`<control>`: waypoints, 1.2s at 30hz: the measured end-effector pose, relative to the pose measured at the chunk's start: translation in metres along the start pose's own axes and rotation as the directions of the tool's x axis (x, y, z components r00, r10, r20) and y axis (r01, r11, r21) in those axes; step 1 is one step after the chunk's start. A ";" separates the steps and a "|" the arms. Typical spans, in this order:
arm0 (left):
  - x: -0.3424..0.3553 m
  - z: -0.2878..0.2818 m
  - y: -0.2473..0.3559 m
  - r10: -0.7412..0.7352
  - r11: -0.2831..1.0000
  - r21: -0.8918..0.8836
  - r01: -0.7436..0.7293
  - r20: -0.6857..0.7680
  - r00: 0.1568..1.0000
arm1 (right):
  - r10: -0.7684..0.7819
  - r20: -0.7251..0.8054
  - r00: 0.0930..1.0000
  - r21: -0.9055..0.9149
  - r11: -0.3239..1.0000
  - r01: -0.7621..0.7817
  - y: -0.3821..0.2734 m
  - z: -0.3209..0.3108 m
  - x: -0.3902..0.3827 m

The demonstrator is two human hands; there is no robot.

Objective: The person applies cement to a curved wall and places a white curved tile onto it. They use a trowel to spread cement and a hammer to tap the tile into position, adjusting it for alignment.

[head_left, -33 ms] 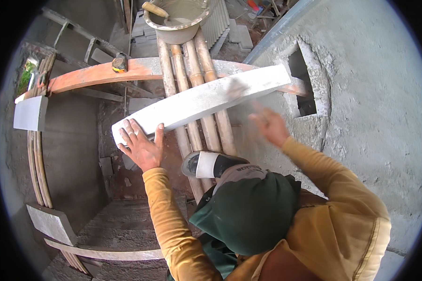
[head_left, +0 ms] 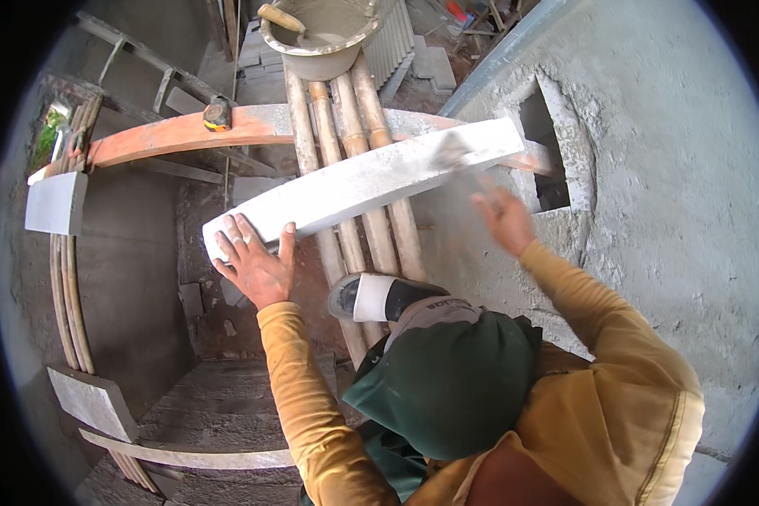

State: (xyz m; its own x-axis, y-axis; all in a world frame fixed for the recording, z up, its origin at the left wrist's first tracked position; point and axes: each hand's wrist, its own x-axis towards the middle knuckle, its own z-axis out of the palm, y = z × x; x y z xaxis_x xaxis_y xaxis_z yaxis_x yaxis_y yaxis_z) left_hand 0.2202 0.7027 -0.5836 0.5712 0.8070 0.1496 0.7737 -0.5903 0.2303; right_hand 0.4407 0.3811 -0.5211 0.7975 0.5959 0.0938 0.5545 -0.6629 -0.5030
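Note:
A long white block, apparently lightweight concrete, lies slantwise across several bamboo poles. My left hand presses on its left end with fingers spread, a ring on one of them. Near the block's right end, my right hand is closed round the handle of a small hand tool. Its greyish-brown head meets the block's top face or hovers just over it; motion blurs the tool, so its exact kind is unclear.
Beyond the block, a tape measure sits on an orange-painted beam. A bucket of grey mortar holds a wooden-handled tool. The right wall has a rough opening. My foot rests on the poles.
My right hand and the tool have shifted right, toward the block's right end. The left hand stays in place on the block.

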 end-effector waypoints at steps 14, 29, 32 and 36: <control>0.006 0.035 -0.064 -0.535 -0.102 -0.921 0.376 0.370 0.760 | 0.382 0.489 0.784 0.616 0.484 -0.621 -0.070 0.020 0.041; -0.017 0.021 -0.067 -0.393 -0.219 -0.886 0.409 0.464 0.794 | -0.279 0.741 0.611 0.613 0.653 -0.445 -0.238 0.152 0.053; -0.020 0.020 -0.064 -0.378 -0.188 -0.905 0.381 0.425 0.822 | -0.170 0.677 0.716 0.565 0.744 -0.357 -0.206 0.124 0.049; -0.021 0.022 -0.066 -0.384 -0.254 -0.898 0.359 0.434 0.815 | -0.211 0.773 0.599 0.492 0.795 -0.355 -0.225 0.140 0.052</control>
State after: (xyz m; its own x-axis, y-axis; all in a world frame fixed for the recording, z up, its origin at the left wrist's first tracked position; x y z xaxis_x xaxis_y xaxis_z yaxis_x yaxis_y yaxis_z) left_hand 0.1633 0.7239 -0.6236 0.2872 0.8776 -0.3840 -0.2381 0.4537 0.8588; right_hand 0.3240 0.6243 -0.5232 0.1775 0.8467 -0.5017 0.0415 -0.5157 -0.8557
